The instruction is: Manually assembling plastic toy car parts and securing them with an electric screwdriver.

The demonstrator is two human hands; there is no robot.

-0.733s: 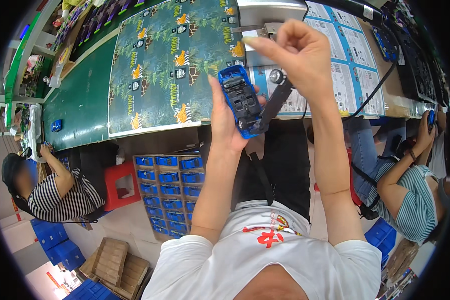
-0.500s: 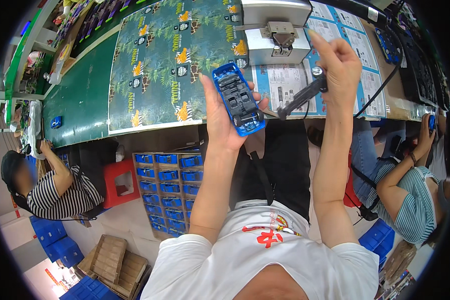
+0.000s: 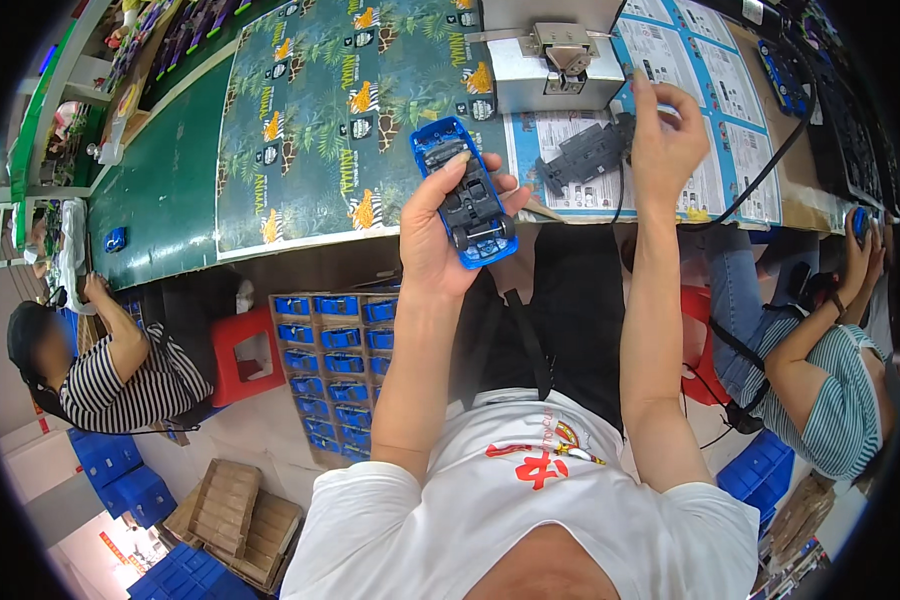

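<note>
My left hand (image 3: 436, 222) grips a blue toy car body (image 3: 506, 248) just off the table's front edge, its underside turned up. Inside the shell sits a black seat interior (image 3: 470, 203), with my thumb pressed on it. A shiny axle-like bar with wheels crosses the end nearest me. To the right, my right hand (image 3: 667, 150) is raised over the printed sheets, thumb up and fingers partly curled. A black toy car chassis (image 3: 580, 160) juts leftward from the palm side of that hand; the fingers gripping it are mostly hidden.
A metal fixture (image 3: 567, 50) stands behind the chassis. A patterned animal sheet (image 3: 320, 120) covers the green table (image 3: 165, 185). A black cable (image 3: 760, 180) curves at the right. A partitioned box of blue cars (image 3: 340, 335) stands below the table. People sit at both sides.
My left thumb has moved from the shell's side onto the black interior. The chassis in my right hand has swung up and turned its broad face into view.
</note>
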